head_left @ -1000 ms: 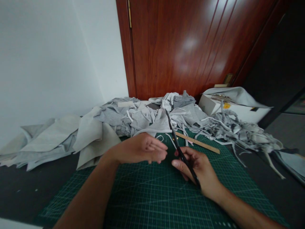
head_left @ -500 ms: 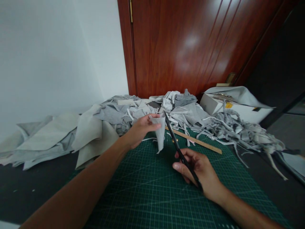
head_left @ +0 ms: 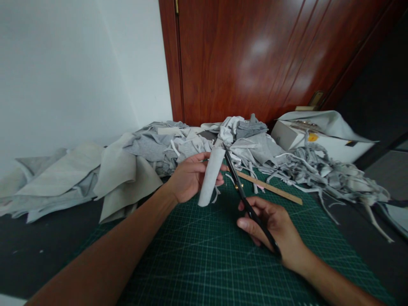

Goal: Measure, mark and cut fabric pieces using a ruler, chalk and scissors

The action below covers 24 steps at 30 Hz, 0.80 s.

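My left hand (head_left: 190,177) holds a light grey strip of fabric (head_left: 211,176), curled lengthwise and hanging at a slant over the green cutting mat (head_left: 204,263). Fingers show behind and beside the strip. My right hand (head_left: 270,227) is wrapped round black scissors (head_left: 250,206), whose blades point up and away. The blade tip is close to the upper right end of the strip; whether they touch I cannot tell. The blades look closed together.
Beyond the mat lie heaped grey scraps (head_left: 149,146), with large pale pieces (head_left: 70,170) at left. A wooden ruler (head_left: 270,187) rests on the mat. Tangled strips (head_left: 338,174) and a white box (head_left: 331,146) stand at right, before a brown door (head_left: 242,63).
The strip has turned from hanging narrow and folded to showing its broad, curled side, slanting down to the left. My left fingers have spread behind it. My right hand and the scissors moved slightly right.
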Each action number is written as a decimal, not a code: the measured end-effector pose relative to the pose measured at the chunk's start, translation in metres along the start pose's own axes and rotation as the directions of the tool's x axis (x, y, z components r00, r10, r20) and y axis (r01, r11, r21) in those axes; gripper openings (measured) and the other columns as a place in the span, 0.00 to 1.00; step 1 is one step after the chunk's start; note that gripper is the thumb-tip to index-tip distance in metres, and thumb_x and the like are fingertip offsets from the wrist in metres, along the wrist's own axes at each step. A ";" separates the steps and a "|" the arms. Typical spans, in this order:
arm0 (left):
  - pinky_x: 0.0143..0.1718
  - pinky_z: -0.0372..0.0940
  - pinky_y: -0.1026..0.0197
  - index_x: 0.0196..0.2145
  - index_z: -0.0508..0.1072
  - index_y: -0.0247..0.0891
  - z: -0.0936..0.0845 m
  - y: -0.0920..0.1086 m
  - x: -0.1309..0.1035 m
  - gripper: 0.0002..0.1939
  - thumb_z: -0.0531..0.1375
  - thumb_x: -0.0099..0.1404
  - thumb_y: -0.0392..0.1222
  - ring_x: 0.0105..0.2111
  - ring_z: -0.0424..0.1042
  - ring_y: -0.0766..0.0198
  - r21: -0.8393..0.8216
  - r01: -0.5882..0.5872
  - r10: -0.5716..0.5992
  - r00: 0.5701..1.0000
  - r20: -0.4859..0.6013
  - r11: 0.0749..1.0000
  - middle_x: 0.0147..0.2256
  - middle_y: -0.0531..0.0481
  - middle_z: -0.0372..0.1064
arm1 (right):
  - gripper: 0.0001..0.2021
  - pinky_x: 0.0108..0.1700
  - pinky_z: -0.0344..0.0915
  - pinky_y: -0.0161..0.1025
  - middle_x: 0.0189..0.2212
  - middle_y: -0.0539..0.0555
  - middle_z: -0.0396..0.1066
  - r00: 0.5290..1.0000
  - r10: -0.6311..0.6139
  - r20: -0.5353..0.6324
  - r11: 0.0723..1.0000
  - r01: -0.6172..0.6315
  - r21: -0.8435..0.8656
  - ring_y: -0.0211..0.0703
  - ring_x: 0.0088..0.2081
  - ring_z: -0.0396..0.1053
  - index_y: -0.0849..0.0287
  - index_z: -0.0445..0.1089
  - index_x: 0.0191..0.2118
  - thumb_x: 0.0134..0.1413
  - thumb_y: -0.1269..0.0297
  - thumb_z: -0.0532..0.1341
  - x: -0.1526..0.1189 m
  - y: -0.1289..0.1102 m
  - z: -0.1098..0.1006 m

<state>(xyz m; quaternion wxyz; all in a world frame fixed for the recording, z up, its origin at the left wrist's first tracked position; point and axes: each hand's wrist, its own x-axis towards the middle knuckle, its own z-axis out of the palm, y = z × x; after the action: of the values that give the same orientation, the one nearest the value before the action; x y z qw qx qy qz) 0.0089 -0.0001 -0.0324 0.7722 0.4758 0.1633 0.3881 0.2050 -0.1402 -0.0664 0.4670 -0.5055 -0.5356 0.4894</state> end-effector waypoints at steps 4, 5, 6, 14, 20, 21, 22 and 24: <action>0.28 0.73 0.65 0.48 0.74 0.35 0.006 -0.002 -0.004 0.21 0.71 0.57 0.36 0.28 0.76 0.65 0.102 -0.061 0.063 0.998 -0.018 0.993 0.37 0.46 0.79 | 0.25 0.18 0.52 0.30 0.17 0.40 0.60 1.000 -0.003 -0.003 1.000 0.003 0.006 0.31 0.16 0.55 0.58 0.70 0.37 0.42 0.48 0.79 0.000 0.000 0.000; 0.28 0.73 0.65 0.49 0.73 0.36 0.007 -0.002 -0.005 0.24 0.73 0.55 0.36 0.29 0.76 0.65 0.141 -0.067 0.072 0.997 -0.028 0.988 0.39 0.47 0.78 | 0.25 0.18 0.52 0.30 0.17 0.40 0.60 1.000 -0.006 -0.003 1.000 0.006 0.008 0.31 0.16 0.55 0.58 0.70 0.38 0.42 0.48 0.79 -0.001 0.001 0.000; 0.29 0.73 0.65 0.50 0.73 0.37 0.008 -0.003 -0.006 0.28 0.75 0.53 0.35 0.31 0.77 0.65 0.190 -0.075 0.084 0.996 -0.037 0.979 0.41 0.48 0.78 | 0.25 0.18 0.52 0.30 0.17 0.40 0.60 1.000 -0.009 -0.003 1.000 0.009 0.010 0.31 0.16 0.55 0.58 0.70 0.38 0.42 0.48 0.79 -0.001 0.001 0.000; 0.27 0.68 0.67 0.41 0.70 0.38 0.010 0.000 -0.009 0.20 0.74 0.54 0.37 0.26 0.73 0.68 0.380 -0.240 0.299 0.949 -0.104 0.893 0.32 0.54 0.76 | 0.25 0.19 0.51 0.31 0.17 0.40 0.60 1.000 -0.017 0.007 1.000 0.017 0.000 0.32 0.17 0.55 0.58 0.70 0.37 0.43 0.48 0.78 -0.001 0.001 0.000; 0.26 0.62 0.68 0.35 0.71 0.38 0.016 0.001 -0.010 0.12 0.70 0.57 0.40 0.24 0.68 0.71 0.417 -0.306 0.420 0.882 -0.214 0.856 0.27 0.56 0.71 | 0.22 0.20 0.49 0.32 0.19 0.41 0.59 0.997 -0.075 0.024 0.995 0.076 -0.067 0.32 0.18 0.55 0.57 0.70 0.38 0.47 0.49 0.77 0.000 0.004 -0.002; 0.26 0.62 0.67 0.35 0.70 0.39 0.017 0.001 -0.010 0.11 0.69 0.58 0.41 0.24 0.68 0.70 0.408 -0.304 0.417 0.881 -0.225 0.861 0.27 0.57 0.70 | 0.22 0.20 0.49 0.32 0.19 0.41 0.59 0.996 -0.085 0.028 0.993 0.087 -0.079 0.33 0.18 0.55 0.57 0.70 0.38 0.47 0.49 0.77 0.000 0.005 -0.002; 0.25 0.61 0.67 0.36 0.70 0.39 0.018 0.002 -0.010 0.11 0.68 0.58 0.41 0.24 0.68 0.70 0.397 -0.305 0.416 0.879 -0.233 0.866 0.26 0.57 0.70 | 0.22 0.20 0.49 0.32 0.19 0.41 0.59 0.995 -0.095 0.031 0.991 0.097 -0.087 0.33 0.18 0.55 0.57 0.70 0.38 0.48 0.49 0.77 0.000 0.006 -0.003; 0.23 0.59 0.67 0.36 0.70 0.40 0.020 0.003 -0.011 0.12 0.69 0.57 0.40 0.23 0.67 0.70 0.370 -0.314 0.415 0.879 -0.234 0.874 0.27 0.57 0.70 | 0.21 0.20 0.49 0.33 0.19 0.41 0.59 0.994 -0.105 0.036 0.989 0.108 -0.096 0.33 0.18 0.55 0.57 0.70 0.38 0.48 0.50 0.77 0.000 0.008 -0.003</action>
<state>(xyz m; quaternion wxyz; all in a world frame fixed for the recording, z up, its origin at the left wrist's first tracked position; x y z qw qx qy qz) 0.0130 -0.0201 -0.0216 0.5612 0.5515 0.2483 0.5651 0.2091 -0.1403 -0.0744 0.4590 -0.4908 -0.5923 0.4446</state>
